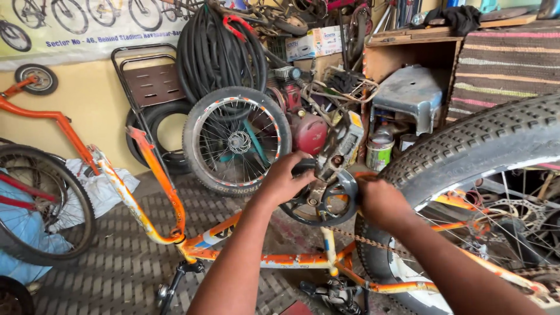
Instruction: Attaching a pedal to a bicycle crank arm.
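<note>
An orange bicycle frame [146,192] lies upside down in front of me. My left hand [287,178] grips the left edge of its black chainring [335,210]. A pedal [340,146] on its crank arm stands up just above that hand. My right hand [379,201] is closed against the chainring's right edge, where the rusty chain [373,242] runs off toward the rear. The fat knobby rear tyre [466,151] rises right beside my right hand.
A small spoked wheel [236,140] leans against the back wall, with loose tyres [219,52] hung above it. A red compressor [309,131], a tin can [379,150] and a wooden shelf [411,52] crowd the back. Another bicycle wheel [44,201] stands at left.
</note>
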